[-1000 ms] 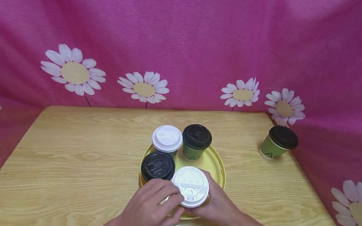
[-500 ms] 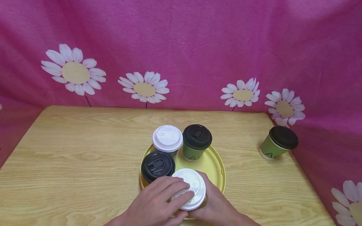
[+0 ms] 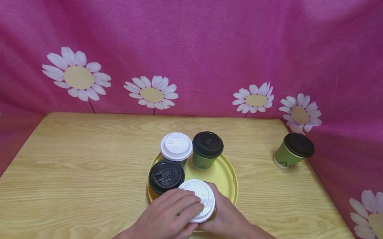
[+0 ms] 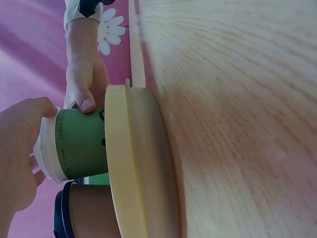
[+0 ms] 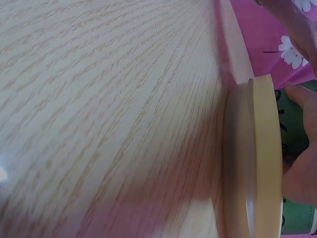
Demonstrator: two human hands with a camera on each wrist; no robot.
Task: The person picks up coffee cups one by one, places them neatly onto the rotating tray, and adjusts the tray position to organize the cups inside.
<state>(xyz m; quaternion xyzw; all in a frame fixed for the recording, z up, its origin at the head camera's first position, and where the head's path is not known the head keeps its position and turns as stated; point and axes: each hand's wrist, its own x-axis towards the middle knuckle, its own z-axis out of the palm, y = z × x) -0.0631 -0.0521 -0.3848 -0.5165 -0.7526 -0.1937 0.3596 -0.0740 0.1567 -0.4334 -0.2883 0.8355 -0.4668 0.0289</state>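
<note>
A green paper coffee cup (image 4: 81,144) with a white lid (image 3: 205,193) stands upright at the front of a round yellow tray (image 3: 230,176). My right hand (image 3: 226,216) grips the cup's side; the right wrist view shows its thumb and fingers round the green wall. Over the white lid lies my left hand (image 3: 167,218), with fingers across the top and thumb at the lid's rim. Beside it on the tray is a brown cup with a black lid (image 3: 166,175). Behind are a white-lidded cup (image 3: 176,146) and a green cup with a black lid (image 3: 206,151).
Far right on the wooden table (image 3: 76,171), near its edge, stands another green cup with a black lid (image 3: 293,151). A pink cloth (image 3: 195,50) with white daisies hangs round the table's back and sides.
My left hand has moved from the lid's edge to over its top. The held cup with its white lid has shifted slightly left and toward the front. The other cups keep their places.
</note>
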